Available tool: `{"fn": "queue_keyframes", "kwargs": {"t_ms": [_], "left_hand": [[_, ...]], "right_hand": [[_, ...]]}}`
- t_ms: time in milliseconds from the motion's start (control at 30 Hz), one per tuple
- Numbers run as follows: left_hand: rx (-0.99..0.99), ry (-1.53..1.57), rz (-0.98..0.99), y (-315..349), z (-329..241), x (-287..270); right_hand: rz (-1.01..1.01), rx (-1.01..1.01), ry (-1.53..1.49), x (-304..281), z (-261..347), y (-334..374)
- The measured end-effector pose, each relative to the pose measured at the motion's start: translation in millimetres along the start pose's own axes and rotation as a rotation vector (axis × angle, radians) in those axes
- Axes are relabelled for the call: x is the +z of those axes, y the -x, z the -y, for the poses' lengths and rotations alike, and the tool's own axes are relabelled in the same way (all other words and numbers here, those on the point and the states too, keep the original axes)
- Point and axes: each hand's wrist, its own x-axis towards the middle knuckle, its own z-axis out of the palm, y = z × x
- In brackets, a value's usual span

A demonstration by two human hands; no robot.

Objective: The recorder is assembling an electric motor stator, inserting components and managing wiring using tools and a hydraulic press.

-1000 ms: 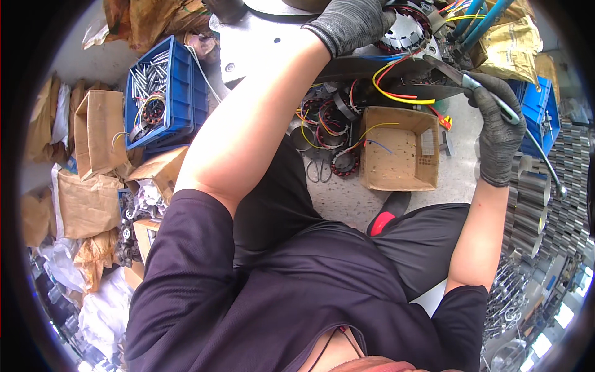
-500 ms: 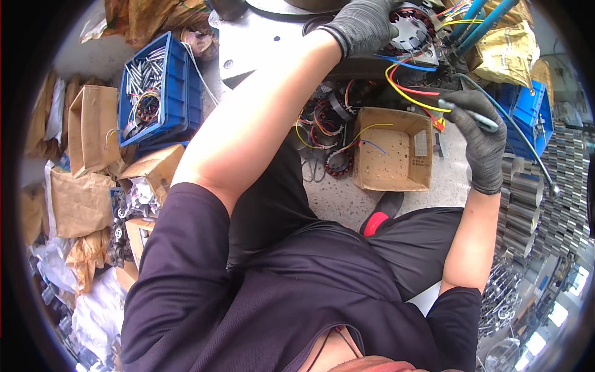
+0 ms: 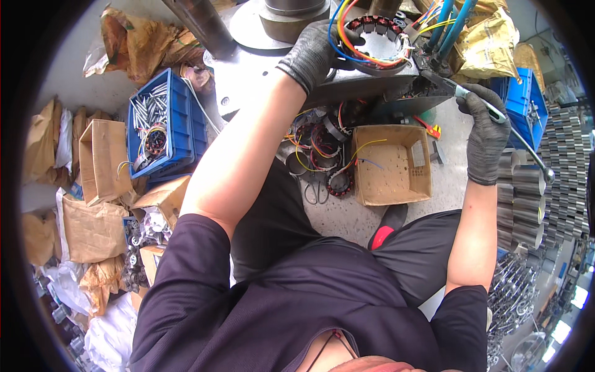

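Note:
My left hand (image 3: 315, 54), in a dark grey knit glove, grips the near-left side of a ring-shaped motor stator (image 3: 379, 61) with dark red windings. Blue, yellow and red wires (image 3: 347, 48) loop over that side by the fingers. The stator is at the edge of the metal machine table (image 3: 248, 84). In my gloved right hand (image 3: 486, 133) is a knife (image 3: 462, 92) with a pale handle and a dark flat blade, pointing left toward the table. The right fingers are wrapped round the handle, apart from the stator. A ball-ended metal lever (image 3: 532, 155) runs beside this hand.
Below the table stand an open cardboard box (image 3: 390, 186) and several wired stators (image 3: 325, 152). A red and yellow tool (image 3: 432, 129) lies nearby. Left is a blue crate (image 3: 176, 133) of metal pins; right, a blue bin (image 3: 524, 102) and stacked metal cylinders (image 3: 527, 186). Blue tubes (image 3: 445, 28) rise behind.
The stator has shifted left with my left hand. Its yellow and red wires, earlier stretched toward my right hand, now curl round the stator. The knife blade has come into clear sight; the view has shifted.

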Motion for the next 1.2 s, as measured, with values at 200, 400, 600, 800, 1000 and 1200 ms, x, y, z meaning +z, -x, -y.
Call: {"fn": "queue_keyframes", "kwargs": {"t_ms": [200,400,600,800,1000,1200], "left_hand": [[0.134,0.238,0.132,16,-4,5],[0.144,0.179,0.063,21,-11,14],[0.147,0.018,0.07,22,-13,13],[0.141,0.068,0.092,22,-15,12],[0.083,0.049,0.08,29,-22,16],[0.135,0.114,0.108,27,-19,14]], "right_hand": [[-0.003,-0.043,-0.025,10,5,1],[0.009,-0.036,0.014,13,3,2],[0.01,-0.036,0.043,15,3,4],[0.038,-0.077,0.055,15,-3,3],[0.049,-0.1,0.09,18,-2,2],[0.039,-0.101,0.09,18,-3,2]]}}
